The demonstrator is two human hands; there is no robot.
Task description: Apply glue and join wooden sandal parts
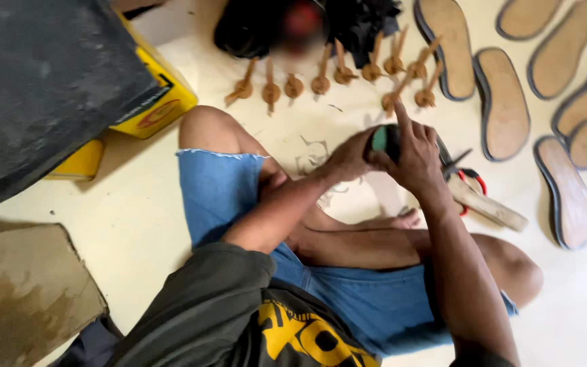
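Person sits cross-legged on a pale floor [137,224], blue shorts, dark shirt. Both hands meet just past the knees on one small dark piece with a green face [382,138].

Left hand [349,158]: fingers wrapped round the near side of the piece, closed on it. Right hand [416,158]: closed over the far side, index finger sticking up straight, the rest curled on the piece. Most of the piece is hidden by the hands; can't tell its full shape.

Around it:
- Scissors with red handles [467,175] on the floor just beyond the right hand, partly covered by the wrist.
- Wooden stick [487,204] lying right beside the scissors, angled away to the right.
- Row of small tan strap pieces [334,78] laid out on the floor ahead of the hands, well apart from them.
- Tan shoe soles with dark rims [504,102] spread flat over the upper right, some overlapping.
- Dark rubber sheet [42,81] upper left, lying over a yellow box [161,102].
- Brown cardboard [22,292] lower left.
- Black heap [361,20] at top centre, behind the strap row.

Nothing lies between the hands and the camera.
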